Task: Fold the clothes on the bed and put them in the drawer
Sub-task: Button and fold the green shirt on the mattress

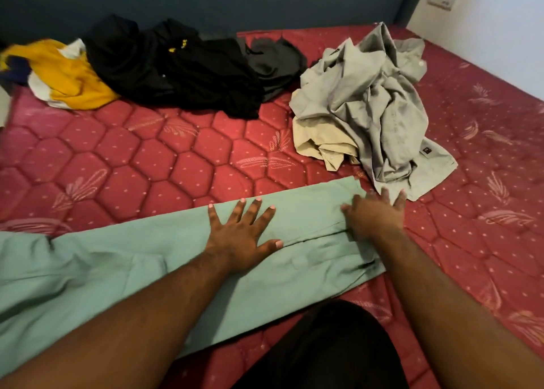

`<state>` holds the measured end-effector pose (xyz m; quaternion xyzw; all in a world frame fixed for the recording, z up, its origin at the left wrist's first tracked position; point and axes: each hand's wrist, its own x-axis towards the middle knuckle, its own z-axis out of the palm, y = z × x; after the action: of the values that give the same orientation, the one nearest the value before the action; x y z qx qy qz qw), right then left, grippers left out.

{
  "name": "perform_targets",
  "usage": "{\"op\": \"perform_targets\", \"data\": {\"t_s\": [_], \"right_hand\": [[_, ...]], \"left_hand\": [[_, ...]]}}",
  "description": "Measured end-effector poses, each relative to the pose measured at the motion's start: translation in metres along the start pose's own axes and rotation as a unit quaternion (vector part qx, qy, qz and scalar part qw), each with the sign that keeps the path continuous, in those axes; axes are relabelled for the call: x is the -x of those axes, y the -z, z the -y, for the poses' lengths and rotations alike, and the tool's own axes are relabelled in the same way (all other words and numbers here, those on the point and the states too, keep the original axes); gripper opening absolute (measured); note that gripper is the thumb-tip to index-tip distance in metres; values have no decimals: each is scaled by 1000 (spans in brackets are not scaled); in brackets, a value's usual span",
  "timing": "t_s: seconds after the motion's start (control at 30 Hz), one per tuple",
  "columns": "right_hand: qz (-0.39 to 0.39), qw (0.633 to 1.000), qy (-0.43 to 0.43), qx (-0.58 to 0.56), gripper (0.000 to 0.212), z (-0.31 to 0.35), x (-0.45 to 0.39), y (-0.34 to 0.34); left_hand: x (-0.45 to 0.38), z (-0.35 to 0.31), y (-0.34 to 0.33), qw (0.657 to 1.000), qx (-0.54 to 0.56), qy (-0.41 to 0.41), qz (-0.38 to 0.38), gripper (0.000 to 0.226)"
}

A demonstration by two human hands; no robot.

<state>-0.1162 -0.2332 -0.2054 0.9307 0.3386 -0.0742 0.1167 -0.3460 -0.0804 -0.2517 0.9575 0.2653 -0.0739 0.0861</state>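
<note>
A long mint-green cotton garment (147, 277) lies flat across the near red quilted mattress (132, 159). The left hand (240, 235) presses it, grip spread wide; the right hand (375, 215) rests flat-fingered on its end. Beyond lie a crumpled grey shirt (368, 106), black clothes (176, 68) and a yellow-and-white garment (67, 76).

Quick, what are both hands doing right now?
Left hand: open, fingers spread, pressing flat on the mint-green cloth garment.
Right hand: open, resting on the garment's end.
</note>
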Motion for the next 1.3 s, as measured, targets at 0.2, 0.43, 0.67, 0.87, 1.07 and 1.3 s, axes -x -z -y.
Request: {"op": "perform_targets", "data": {"t_s": [0.2, 0.43, 0.67, 0.87, 1.07, 1.3], "right_hand": [[-42, 975, 214, -38, 23, 24, 26, 12], [-82, 991, 75, 69, 31, 45, 55, 28], [81, 894, 357, -259, 47, 214, 151, 16], [182, 831, 352, -391, 42, 288, 196, 24], [156, 826, 392, -375, 16, 301, 204, 25], [19, 888, 396, -234, 48, 327, 188, 25]], "left_hand": [[34, -13, 6, 985, 2, -87, -150, 15], [62, 12, 33, 995, 96, -25, -25, 34], [201, 97, 48, 964, 24, 264, -23, 55], [288, 98, 76, 961, 197, 176, 80, 30], [296, 171, 77, 813, 319, 375, -310, 21], [263, 242, 68, 638, 608, 435, -183, 23]]}}
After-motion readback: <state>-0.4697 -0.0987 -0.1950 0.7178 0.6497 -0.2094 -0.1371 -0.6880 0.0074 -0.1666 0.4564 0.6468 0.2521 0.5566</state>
